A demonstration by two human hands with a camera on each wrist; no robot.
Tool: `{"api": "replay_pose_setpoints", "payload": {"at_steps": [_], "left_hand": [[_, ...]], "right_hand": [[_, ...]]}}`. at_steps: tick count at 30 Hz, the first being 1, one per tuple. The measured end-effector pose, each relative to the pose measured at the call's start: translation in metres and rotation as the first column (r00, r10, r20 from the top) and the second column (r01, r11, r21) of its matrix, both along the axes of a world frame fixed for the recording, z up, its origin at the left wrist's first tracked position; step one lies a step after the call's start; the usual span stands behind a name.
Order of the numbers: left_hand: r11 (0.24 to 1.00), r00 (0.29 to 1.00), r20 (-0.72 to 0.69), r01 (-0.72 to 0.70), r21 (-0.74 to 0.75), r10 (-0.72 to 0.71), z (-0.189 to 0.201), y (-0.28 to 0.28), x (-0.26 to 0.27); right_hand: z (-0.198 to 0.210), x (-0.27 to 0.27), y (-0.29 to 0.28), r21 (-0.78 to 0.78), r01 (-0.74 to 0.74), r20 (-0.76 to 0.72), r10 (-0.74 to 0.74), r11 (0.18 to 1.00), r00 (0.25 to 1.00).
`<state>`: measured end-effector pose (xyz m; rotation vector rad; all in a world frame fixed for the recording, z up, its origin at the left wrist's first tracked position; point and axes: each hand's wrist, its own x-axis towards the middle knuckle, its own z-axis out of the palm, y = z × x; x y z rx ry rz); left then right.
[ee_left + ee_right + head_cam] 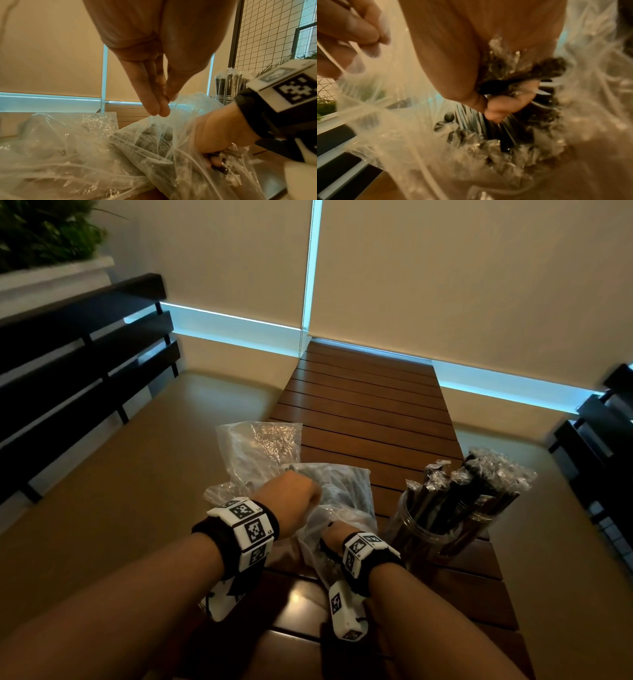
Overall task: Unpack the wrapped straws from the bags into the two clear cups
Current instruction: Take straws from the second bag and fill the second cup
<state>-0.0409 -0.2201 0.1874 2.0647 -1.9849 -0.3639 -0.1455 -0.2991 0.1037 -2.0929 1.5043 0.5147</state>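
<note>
A clear plastic bag [337, 501] of dark wrapped straws lies on the slatted wooden table [370, 405]. My left hand [291, 494] pinches the bag's upper film between thumb and fingers [159, 108] and holds its mouth up. My right hand [330, 537] is inside the bag, gripping a bundle of wrapped straws [520, 75]; more straws [488, 146] lie below it. In the head view the film hides the right hand's fingers. To the right stand two clear cups [424, 534], both packed with wrapped straws [479, 484].
A second crumpled clear bag [260, 450] lies behind the left hand, partly off the table's left edge. Dark slatted benches [78, 364] flank both sides. A planter [51, 241] sits at the far left, blinds behind.
</note>
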Motion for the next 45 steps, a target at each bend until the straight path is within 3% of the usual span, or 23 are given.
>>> {"api": "replay_pose_setpoints", "payload": {"at_steps": [2, 4, 7, 11, 16, 21, 24, 27, 29, 31, 33, 36, 38, 39, 41, 43, 45], "left_hand": [[1.000, 1.000, -0.006, -0.002, -0.023, 0.001, -0.001, -0.002, 0.000], [0.999, 1.000, -0.023, -0.010, -0.035, 0.009, -0.001, -0.004, -0.003], [0.998, 0.998, -0.048, -0.047, -0.048, 0.045, 0.001, -0.008, -0.010], [0.992, 0.993, -0.038, -0.109, -0.064, 0.107, 0.003, -0.013, -0.022], [0.980, 0.979, 0.032, -0.199, -0.023, 0.200, 0.001, -0.009, -0.031], [0.965, 0.963, 0.071, -0.260, 0.018, 0.258, 0.001, 0.004, -0.037], [0.953, 0.953, -0.044, -0.295, 0.068, 0.298, 0.003, 0.007, -0.045], [0.978, 0.938, -0.280, -0.187, 0.094, 0.206, 0.020, 0.002, -0.060], [0.994, 0.858, -0.502, -0.094, 0.053, 0.108, 0.044, 0.000, -0.075], [1.000, 0.695, -0.719, -0.015, -0.023, -0.006, 0.069, 0.000, -0.090], [0.998, 0.534, -0.843, 0.007, -0.070, -0.063, 0.087, 0.000, -0.103], [0.991, 0.313, -0.950, -0.130, -0.031, 0.011, 0.094, -0.003, -0.114], [0.977, 0.191, -0.981, -0.215, 0.003, 0.045, 0.091, -0.006, -0.117], [0.968, 0.170, -0.984, -0.251, 0.004, 0.048, 0.089, -0.008, -0.117], [0.955, 0.252, -0.967, -0.295, -0.038, 0.040, 0.086, -0.009, -0.114], [0.947, 0.424, -0.906, -0.299, -0.115, 0.024, 0.084, -0.008, -0.107], [0.945, 0.620, -0.784, -0.276, -0.177, 0.035, 0.080, -0.010, -0.096]], "right_hand": [[0.023, -0.008, 0.006, -0.079, -0.034, -0.005, 0.034, 0.996, 0.999], [0.015, -0.014, -0.004, -0.132, -0.139, 0.003, 0.141, 0.981, 0.990], [0.026, -0.025, -0.008, -0.163, -0.243, -0.136, 0.222, 0.956, 0.966], [0.095, -0.058, 0.015, -0.145, -0.302, -0.166, 0.277, 0.942, 0.946], [0.162, -0.106, 0.024, -0.251, -0.513, -0.369, 0.409, 0.821, 0.835], [0.227, -0.153, 0.034, -0.359, -0.560, -0.472, 0.372, 0.747, 0.799], [0.252, -0.168, 0.026, -0.435, -0.443, -0.325, 0.323, 0.784, 0.889], [0.243, -0.174, 0.018, -0.548, -0.277, -0.005, 0.328, 0.790, 0.945], [0.219, -0.171, 0.017, -0.553, -0.164, 0.211, 0.328, 0.817, 0.921], [0.189, -0.165, 0.018, -0.533, -0.102, 0.368, 0.339, 0.840, 0.866], [0.162, -0.156, 0.025, -0.488, -0.035, 0.527, 0.327, 0.872, 0.784], [0.137, -0.137, 0.039, -0.449, 0.056, 0.708, 0.317, 0.892, 0.631], [0.131, -0.129, 0.042, -0.449, 0.079, 0.726, 0.312, 0.890, 0.613], [0.132, -0.128, 0.042, -0.453, 0.050, 0.708, 0.325, 0.890, 0.627], [0.139, -0.130, 0.041, -0.450, -0.106, 0.594, 0.385, 0.887, 0.707], [0.150, -0.138, 0.035, -0.492, -0.216, 0.450, 0.459, 0.843, 0.766], [0.165, -0.147, 0.026, -0.555, -0.104, 0.529, 0.447, 0.825, 0.721]]}}
